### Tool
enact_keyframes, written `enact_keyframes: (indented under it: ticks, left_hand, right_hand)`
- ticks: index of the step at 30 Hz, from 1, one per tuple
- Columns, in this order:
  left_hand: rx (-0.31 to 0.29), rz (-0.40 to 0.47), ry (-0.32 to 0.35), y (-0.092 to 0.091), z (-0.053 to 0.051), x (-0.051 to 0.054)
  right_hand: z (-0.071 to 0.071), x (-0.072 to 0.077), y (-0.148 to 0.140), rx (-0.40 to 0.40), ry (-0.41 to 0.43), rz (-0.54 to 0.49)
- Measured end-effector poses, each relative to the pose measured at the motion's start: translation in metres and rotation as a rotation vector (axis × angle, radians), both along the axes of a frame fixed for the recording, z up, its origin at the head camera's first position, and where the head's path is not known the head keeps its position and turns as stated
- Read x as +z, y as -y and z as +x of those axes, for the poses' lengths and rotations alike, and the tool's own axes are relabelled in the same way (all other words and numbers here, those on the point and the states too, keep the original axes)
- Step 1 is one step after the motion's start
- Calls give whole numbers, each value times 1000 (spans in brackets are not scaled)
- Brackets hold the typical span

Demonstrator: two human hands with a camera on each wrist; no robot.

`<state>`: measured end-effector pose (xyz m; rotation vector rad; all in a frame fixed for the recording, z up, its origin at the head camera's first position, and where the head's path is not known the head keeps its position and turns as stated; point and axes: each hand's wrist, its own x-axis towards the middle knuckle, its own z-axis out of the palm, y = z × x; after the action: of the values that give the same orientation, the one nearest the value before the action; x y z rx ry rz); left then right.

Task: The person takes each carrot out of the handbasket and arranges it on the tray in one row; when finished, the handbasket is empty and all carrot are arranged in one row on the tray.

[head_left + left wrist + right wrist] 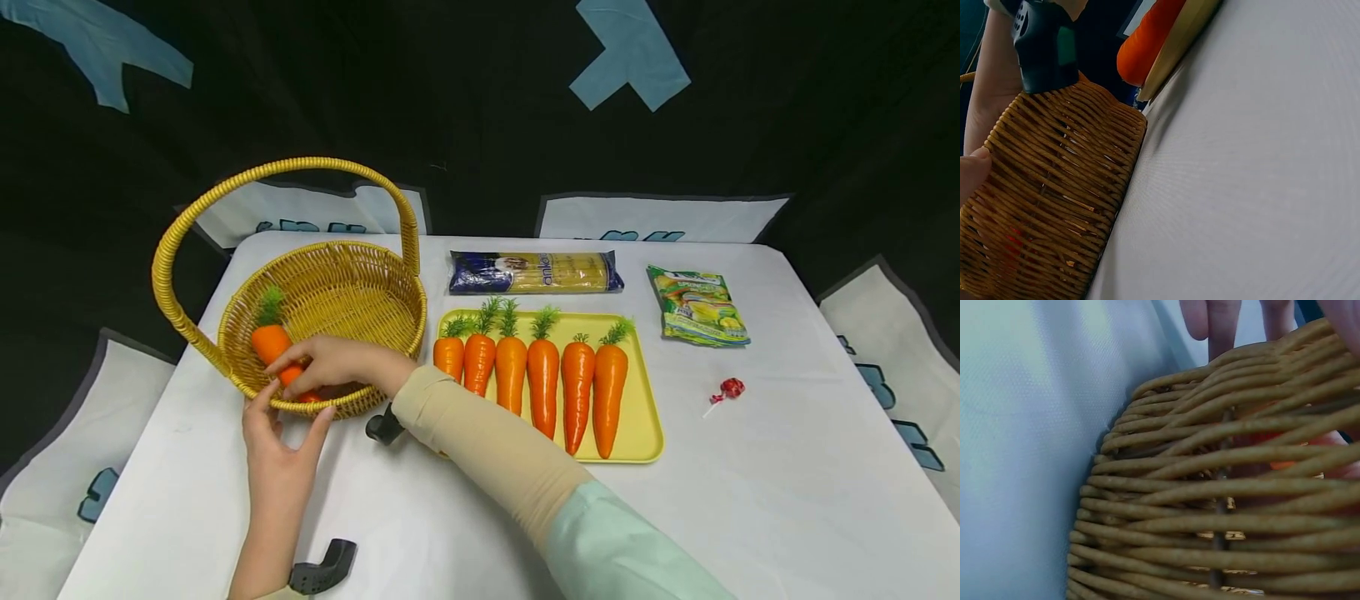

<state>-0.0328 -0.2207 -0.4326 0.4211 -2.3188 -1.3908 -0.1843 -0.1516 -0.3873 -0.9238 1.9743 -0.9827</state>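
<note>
A yellow wicker basket (352, 287) with a tall arched handle stands at the left of the table. My right hand (337, 364) reaches over its near rim and holds a carrot (272, 342) whose green top leans on the basket's left inner wall. The fingers cover the carrot's middle; a bit of orange shows below them. With thumb and fingers spread, my left hand (279, 467) grips the basket's near rim. The left wrist view shows a thumb (974, 170) at the woven rim. In the right wrist view the basket's weave (1229, 487) hides most of the inside.
Several carrots (543, 383) lie side by side on a yellow tray (637, 417) right of the basket. Behind it lies a pasta pack (536, 272). A green packet (699, 307) and a red lollipop (729, 389) are farther right. My right forearm crosses the tray's near left corner.
</note>
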Motion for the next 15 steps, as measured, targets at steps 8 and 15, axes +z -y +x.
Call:
enact_keyframes:
  ticks: [8, 15]
  left_hand:
    - [-1, -3, -3, 0, 0, -1]
    - [0, -9, 8, 0, 0, -1]
  right_hand:
    - [2, 4, -7, -75, 179, -139]
    - [2, 15, -28, -104, 276, -255]
